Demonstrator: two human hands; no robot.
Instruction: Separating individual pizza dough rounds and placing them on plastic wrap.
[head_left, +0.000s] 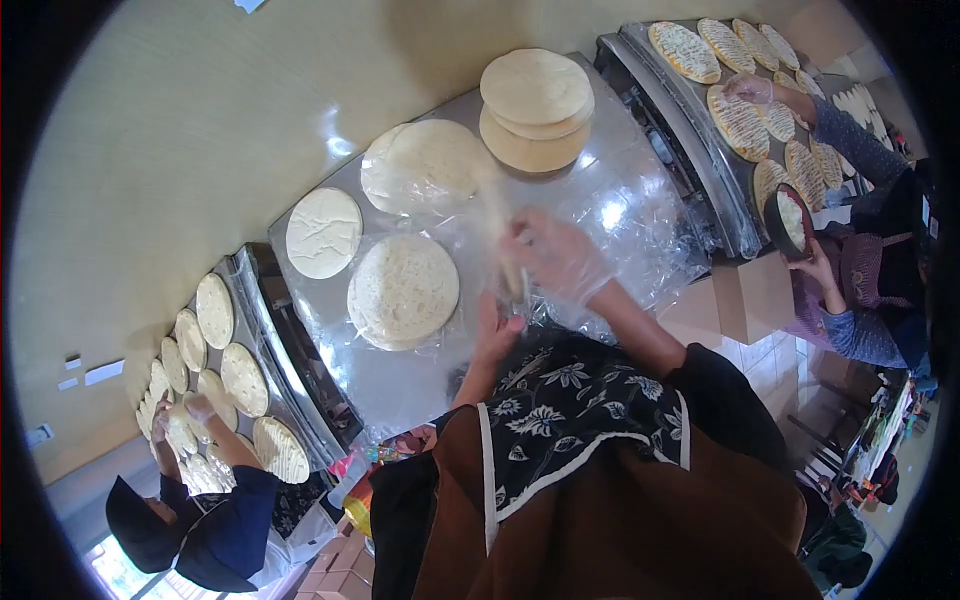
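Observation:
A pale round of flat bread or dough (495, 202), blurred and seen nearly edge-on, is tilted up over the steel table. My right hand (562, 251), in a clear plastic glove, is at its near side with the fingers on it. Close to its lower end is my left hand (496, 330), thumb apart; whether it grips the round is hidden by blur. To the left, a round with a porous face (403, 292) lies on clear plastic film. Beyond it are overlapping rounds (427, 166) and a single wrinkled round (325, 232).
A stack of rounds (536, 90) stands at the table's far edge. Crumpled plastic film (652, 247) covers its right side. On a right-hand table, a co-worker's gloved hand (748, 88) is over topped rounds; the other holds a bowl (789, 219). Another co-worker (217, 525) works at left.

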